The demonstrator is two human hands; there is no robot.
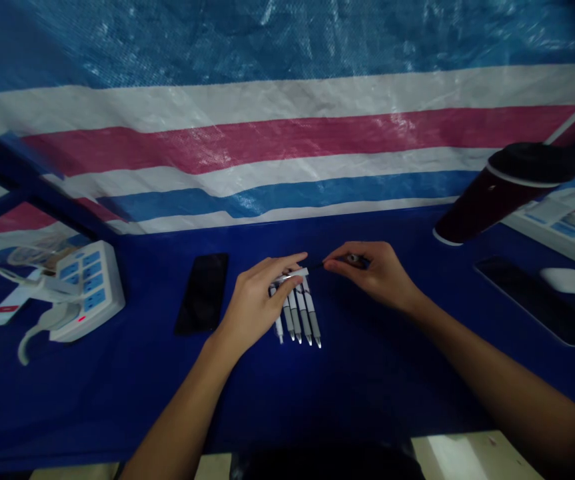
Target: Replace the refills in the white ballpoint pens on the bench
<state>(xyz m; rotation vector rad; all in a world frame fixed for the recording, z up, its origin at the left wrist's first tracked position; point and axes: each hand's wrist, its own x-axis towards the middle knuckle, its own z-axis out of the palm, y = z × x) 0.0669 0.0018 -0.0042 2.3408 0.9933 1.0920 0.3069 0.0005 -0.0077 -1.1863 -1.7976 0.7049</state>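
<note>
One cup [497, 195] stands lidded — contents hidden — right of hands [257, 293] [382, 273] and pens [306, 323].

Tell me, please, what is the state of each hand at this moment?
Left hand: holding a white pen piece.
Right hand: closed, pinching a thin dark piece; exact part unclear.

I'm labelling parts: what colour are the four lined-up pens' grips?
Grey grips, best seen in the head view.

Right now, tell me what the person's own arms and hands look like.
The left hand and right hand are bare: no gloves, rings, watch or bracelet show. Both forearms are slim and uncovered, with no sleeve in view up to the picture's edges. Dim light hides finer markings.
</note>
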